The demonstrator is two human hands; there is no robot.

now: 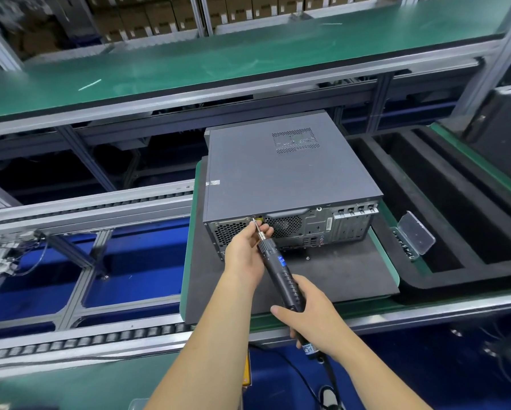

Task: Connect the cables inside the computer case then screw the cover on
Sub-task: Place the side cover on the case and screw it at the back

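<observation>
1. At the case's (280,173) rear panel, toward its 9 o'clock corner, the driver's (280,270) bit is meeting a cover screw (254,219).
2. The left hand (245,253) is pinching the bit near its tip, steadying it.
3. The right hand (313,318) is gripping the driver's handle at 5 o'clock from the screw.
4. The person is best keeping bit and screw axis aligned, pressing straight inward.
5. The case is lying on the mat (337,279), cover on.
</observation>
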